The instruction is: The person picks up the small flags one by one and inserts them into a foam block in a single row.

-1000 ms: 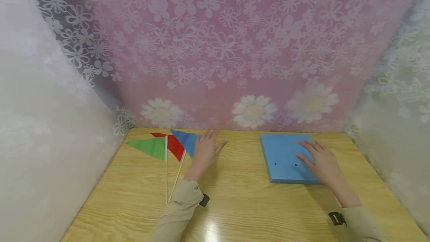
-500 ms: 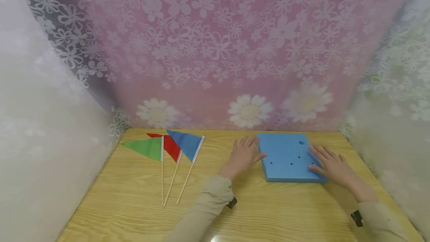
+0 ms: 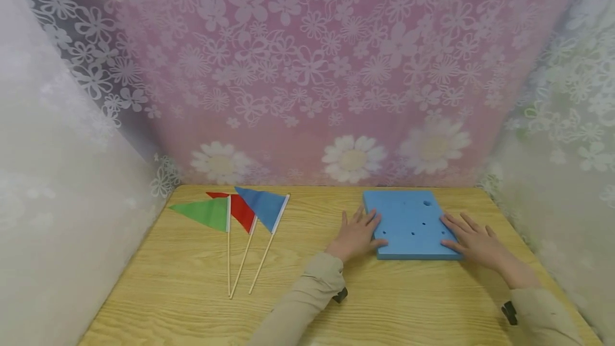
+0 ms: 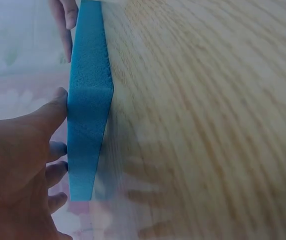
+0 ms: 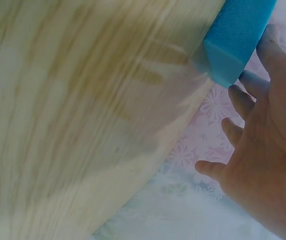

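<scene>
A thick blue foam board (image 3: 399,218) with several small holes and one bigger hole lies flat on the right half of the table. My left hand (image 3: 354,236) rests at its left edge, thumb and fingertips on the top face. On the opposite side my right hand (image 3: 475,242) touches the right edge with fingers spread. The left wrist view shows the board's side (image 4: 88,115) with the left thumb and fingers along its top edge. In the right wrist view, some right fingertips meet the board's corner (image 5: 228,60) while the others reach past it.
Three triangular flags on thin sticks lie at the left: a green flag (image 3: 206,213), a red flag (image 3: 244,213) and a blue flag (image 3: 263,208), partly overlapping. A pink flowered curtain (image 3: 307,95) hangs behind the wooden table (image 3: 192,303).
My left hand has moved right, away from the blue flag, to the board's left edge. The right hand has shifted right from above the board to its right edge.
</scene>
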A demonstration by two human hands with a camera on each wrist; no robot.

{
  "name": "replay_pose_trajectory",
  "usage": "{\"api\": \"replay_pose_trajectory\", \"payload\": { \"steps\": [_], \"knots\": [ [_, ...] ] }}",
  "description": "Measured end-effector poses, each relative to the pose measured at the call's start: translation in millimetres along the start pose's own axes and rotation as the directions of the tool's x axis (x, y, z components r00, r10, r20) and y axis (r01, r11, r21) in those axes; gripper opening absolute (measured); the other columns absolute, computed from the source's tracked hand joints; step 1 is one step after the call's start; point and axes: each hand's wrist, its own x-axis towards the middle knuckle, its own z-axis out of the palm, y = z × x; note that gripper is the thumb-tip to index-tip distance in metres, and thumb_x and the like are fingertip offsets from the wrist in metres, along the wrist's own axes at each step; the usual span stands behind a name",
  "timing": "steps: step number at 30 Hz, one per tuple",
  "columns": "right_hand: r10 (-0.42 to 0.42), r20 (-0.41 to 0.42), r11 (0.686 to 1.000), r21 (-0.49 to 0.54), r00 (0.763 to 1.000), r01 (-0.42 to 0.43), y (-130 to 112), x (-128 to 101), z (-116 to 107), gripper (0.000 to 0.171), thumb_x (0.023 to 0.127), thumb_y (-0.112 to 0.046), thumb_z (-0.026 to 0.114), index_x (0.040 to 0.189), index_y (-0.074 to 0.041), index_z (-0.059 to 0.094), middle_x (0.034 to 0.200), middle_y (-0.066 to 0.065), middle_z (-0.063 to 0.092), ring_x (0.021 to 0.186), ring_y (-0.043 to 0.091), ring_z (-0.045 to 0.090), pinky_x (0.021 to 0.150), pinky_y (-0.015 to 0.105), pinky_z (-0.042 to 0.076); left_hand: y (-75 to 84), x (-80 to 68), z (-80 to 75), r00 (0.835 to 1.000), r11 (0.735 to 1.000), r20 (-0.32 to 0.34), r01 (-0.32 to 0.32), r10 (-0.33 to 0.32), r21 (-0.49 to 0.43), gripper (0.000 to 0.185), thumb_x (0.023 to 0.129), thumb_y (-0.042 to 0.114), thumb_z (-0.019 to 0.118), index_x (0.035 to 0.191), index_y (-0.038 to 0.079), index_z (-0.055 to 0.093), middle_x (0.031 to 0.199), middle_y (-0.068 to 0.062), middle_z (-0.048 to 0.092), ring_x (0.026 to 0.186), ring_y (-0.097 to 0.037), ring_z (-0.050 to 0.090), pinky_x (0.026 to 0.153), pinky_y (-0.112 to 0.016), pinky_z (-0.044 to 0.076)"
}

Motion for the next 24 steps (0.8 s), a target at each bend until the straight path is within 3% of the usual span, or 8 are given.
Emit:
{"api": "replay_pose_trajectory", "payload": {
  "steps": [10,17,24],
  "knots": [
    [-0.02,-0.013,1.0,-0.018,1.0,0.019,-9.0,3.4,4.8,0.08,0.099,-0.052,0.058,0.161,-0.012,0.027,0.164,0.017,0.027,0.148,0.05,0.019,0.106,0.083,0.012,-9.6,-7.1,-3.2,1.0,1.0,0.012,-0.001,0.001,-0.028,0.077,0.1,0.065,0.042,0.163,0.027,0.022,0.169,0.007,0.017,0.157,-0.026,0.007,0.123,-0.062,0.013],
    [-0.051,-0.069,0.999,-0.005,0.996,0.051,-14.9,3.8,11.3,0.078,0.098,-0.048,0.063,0.159,-0.011,0.032,0.161,0.019,0.033,0.146,0.051,0.022,0.105,0.083,0.013,-17.2,-13.8,-7.8,0.999,1.0,0.032,-0.003,0.004,-0.022,0.075,0.101,0.063,0.042,0.163,0.027,0.021,0.169,0.007,0.016,0.157,-0.027,0.006,0.123,-0.062,0.009],
    [-0.037,0.013,0.999,0.025,0.999,0.037,-27.6,6.5,4.8,0.079,0.1,-0.051,0.059,0.16,-0.011,0.029,0.163,0.019,0.029,0.148,0.051,0.019,0.106,0.083,0.009,-25.1,-18.9,-11.2,0.999,0.999,0.053,-0.002,0.004,-0.033,0.074,0.101,0.061,0.043,0.163,0.026,0.021,0.169,0.006,0.016,0.157,-0.028,0.004,0.123,-0.063,0.008]
  ]
}}
